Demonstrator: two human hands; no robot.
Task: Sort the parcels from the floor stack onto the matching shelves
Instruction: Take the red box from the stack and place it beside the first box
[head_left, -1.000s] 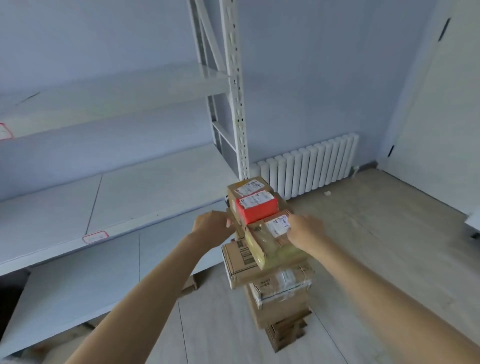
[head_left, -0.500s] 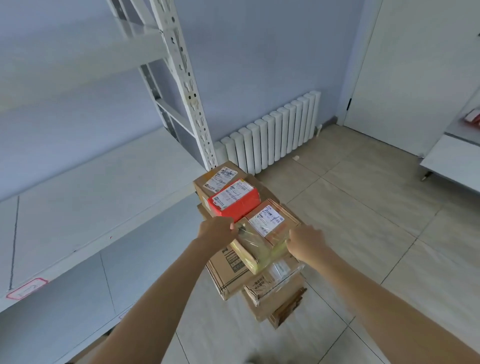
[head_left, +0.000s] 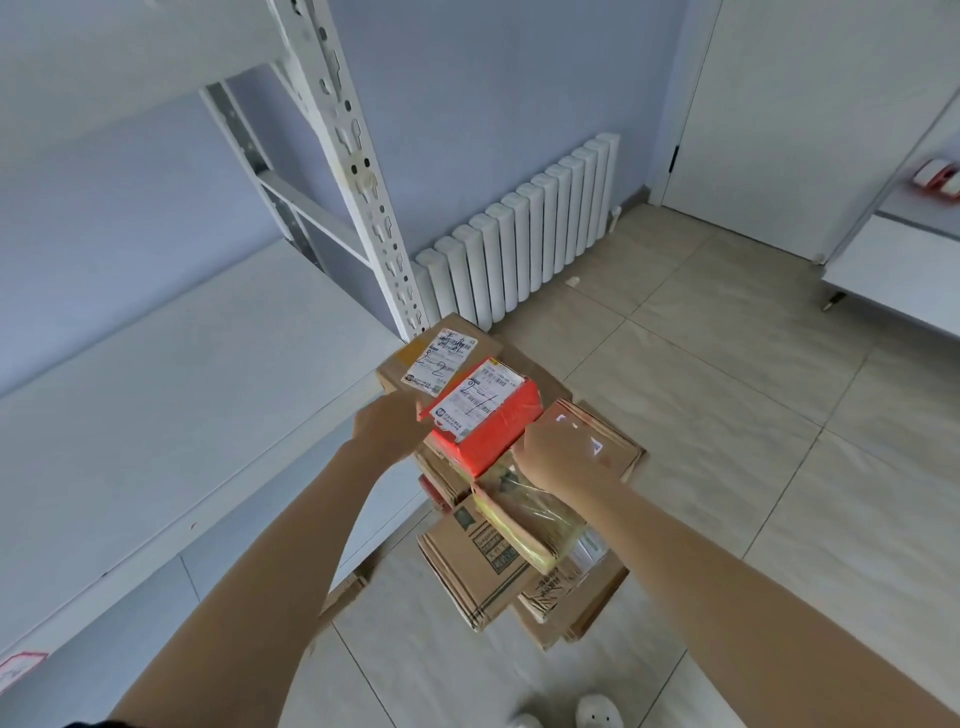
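A stack of parcels (head_left: 480, 569) stands on the floor beside the white shelf unit (head_left: 182, 395). On top lies a red parcel (head_left: 493, 431) with a white label marked by hand. My left hand (head_left: 389, 428) presses its left side and my right hand (head_left: 558, 454) grips its near right corner. Behind it is a brown parcel (head_left: 441, 358) with a label. A flat brown parcel (head_left: 618, 449) lies partly under my right hand. Below that sits a parcel wrapped in yellow tape (head_left: 527, 517).
The shelf's perforated post (head_left: 358, 171) rises just behind the stack. A white radiator (head_left: 530, 228) lines the wall, with a door (head_left: 779, 104) to its right. A white table (head_left: 893, 270) stands at far right. A red-edged tag (head_left: 21, 667) marks the shelf edge. My shoes (head_left: 597, 712) show below.
Both hands have left the yellow-taped parcel and moved up to the red parcel. My view has swung to the right and downward.
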